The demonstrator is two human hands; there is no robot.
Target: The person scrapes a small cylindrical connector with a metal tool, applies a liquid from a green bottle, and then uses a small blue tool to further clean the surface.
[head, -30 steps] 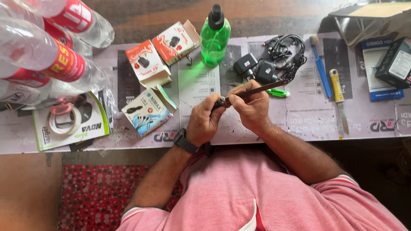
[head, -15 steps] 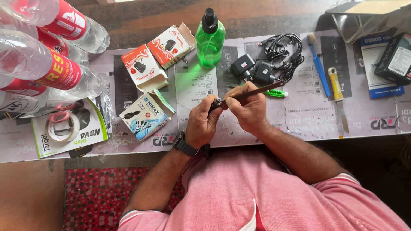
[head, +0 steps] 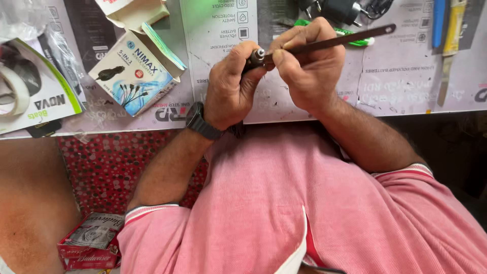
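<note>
Left hand (head: 231,89), black watch at the wrist, curled shut around the dark end of a slim tool (head: 324,45), thumb and fingertips pinching its small metal tip. Right hand (head: 309,66) closed over the shaft just beside, the thin brown handle jutting up to the right above the table edge (head: 406,104). Left of these, a blue-and-white cable box (head: 137,68); farther left, a tape roll (head: 12,96).

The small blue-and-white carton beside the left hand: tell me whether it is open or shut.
Open. The blue-and-white carton lies on the table with its green-edged end flap lifted away from the body. Whether anything is inside cannot be told.
</note>
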